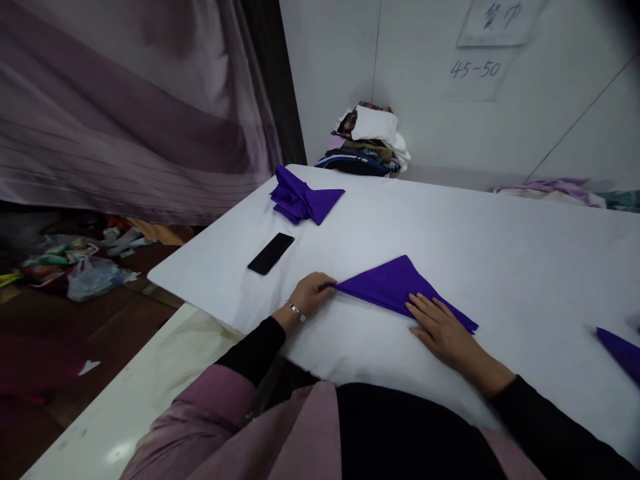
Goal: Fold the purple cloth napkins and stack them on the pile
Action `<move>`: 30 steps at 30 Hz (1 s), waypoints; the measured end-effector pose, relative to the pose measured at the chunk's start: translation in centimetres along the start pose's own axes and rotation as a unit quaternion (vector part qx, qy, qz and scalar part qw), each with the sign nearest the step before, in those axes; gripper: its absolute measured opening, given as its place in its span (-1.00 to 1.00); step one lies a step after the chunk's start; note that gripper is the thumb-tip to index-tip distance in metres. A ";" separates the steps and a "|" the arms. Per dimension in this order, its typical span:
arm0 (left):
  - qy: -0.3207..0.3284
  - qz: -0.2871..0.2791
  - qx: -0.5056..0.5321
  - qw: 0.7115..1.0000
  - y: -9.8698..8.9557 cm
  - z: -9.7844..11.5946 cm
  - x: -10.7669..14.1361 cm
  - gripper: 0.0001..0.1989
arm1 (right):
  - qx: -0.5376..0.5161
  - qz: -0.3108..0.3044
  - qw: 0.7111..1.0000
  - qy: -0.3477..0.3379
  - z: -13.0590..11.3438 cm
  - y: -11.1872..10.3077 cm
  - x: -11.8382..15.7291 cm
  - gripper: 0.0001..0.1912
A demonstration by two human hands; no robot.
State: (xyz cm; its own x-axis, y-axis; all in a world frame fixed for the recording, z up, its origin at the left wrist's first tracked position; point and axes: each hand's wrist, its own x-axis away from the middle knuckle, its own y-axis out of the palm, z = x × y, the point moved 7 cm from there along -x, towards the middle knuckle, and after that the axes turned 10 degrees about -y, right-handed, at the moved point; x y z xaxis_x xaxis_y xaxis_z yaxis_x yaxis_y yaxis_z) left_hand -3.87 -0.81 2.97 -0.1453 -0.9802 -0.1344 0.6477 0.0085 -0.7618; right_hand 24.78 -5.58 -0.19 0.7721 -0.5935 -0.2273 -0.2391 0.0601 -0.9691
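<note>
A purple cloth napkin (385, 283), folded into a triangle, lies flat on the white table in front of me. My left hand (315, 291) pinches its pointed left corner between thumb and fingers. On the napkin's right part, near the lower edge, my right hand (437, 327) rests flat with the fingers stretched out. A crumpled pile of purple cloth (295, 197) sits at the table's far left. Between that pile and my left hand lies a black phone (271, 253).
The white table (525, 267) stretches off to the right, where another purple cloth (620, 353) is cut by the frame edge. Folded clothes (370, 140) are stacked behind the table against the wall. A curtain (150, 100) hangs at left above plastic bags (95, 273) on the floor.
</note>
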 end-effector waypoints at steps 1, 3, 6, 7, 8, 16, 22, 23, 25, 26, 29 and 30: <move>-0.003 0.006 -0.004 1.000 0.0 -0.1 -0.1 -0.88 | 0.000 0.002 1.000 0.001 0.0 -0.1 0.0 -0.49; -0.010 0.017 -0.009 1.000 0.1 -0.1 -0.2 -0.88 | 0.000 0.000 1.000 0.002 -0.1 -0.1 0.0 -0.49; -0.022 0.033 -0.020 0.999 0.1 -0.2 -0.3 -0.89 | -0.005 -0.003 1.000 0.004 -0.1 -0.1 0.0 -0.48; -0.026 0.036 -0.024 0.999 0.1 -0.2 -0.3 -0.89 | -0.008 -0.002 1.000 0.005 -0.1 -0.1 0.0 -0.48; -0.029 0.039 -0.029 0.998 0.1 -0.2 -0.3 -0.89 | -0.009 -0.001 1.000 0.006 0.0 -0.1 0.0 -0.48; 0.029 0.026 -0.023 0.999 0.1 1.0 0.2 -0.76 | -0.007 -0.003 1.000 -0.001 -0.1 -0.3 -0.1 -0.50; 0.029 0.054 -0.045 0.997 0.0 0.9 -0.6 -0.85 | -0.008 0.004 1.000 0.002 -0.1 -0.4 -0.1 -0.50; 0.020 0.057 -0.046 0.997 0.0 0.8 -0.8 -0.85 | -0.011 0.004 1.000 0.002 -0.1 -0.4 -0.1 -0.50; 0.004 0.055 -0.046 0.997 0.1 0.4 -1.0 -0.84 | -0.016 0.008 1.000 0.003 -0.1 -0.5 -0.1 -0.49; -0.004 0.053 -0.045 0.998 0.2 0.2 -1.2 -0.84 | -0.018 0.009 1.000 0.003 -0.1 -0.6 -0.1 -0.49; -0.024 0.043 -0.042 0.998 0.2 -0.3 -1.4 -0.82 | -0.017 0.008 1.000 0.005 -0.1 -0.6 -0.1 -0.48; -0.028 0.040 -0.042 0.998 0.2 -0.4 -1.4 -0.82 | -0.018 0.007 1.000 0.005 -0.1 -0.6 -0.1 -0.48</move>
State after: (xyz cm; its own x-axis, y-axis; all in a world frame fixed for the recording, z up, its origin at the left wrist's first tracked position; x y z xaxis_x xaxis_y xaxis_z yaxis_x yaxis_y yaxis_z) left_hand -3.85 0.65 2.79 -0.0516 -0.9854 -0.1623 0.5897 0.1011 -0.8013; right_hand 24.80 -5.66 0.37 0.7625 -0.6010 -0.2396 -0.2715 0.0390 -0.9616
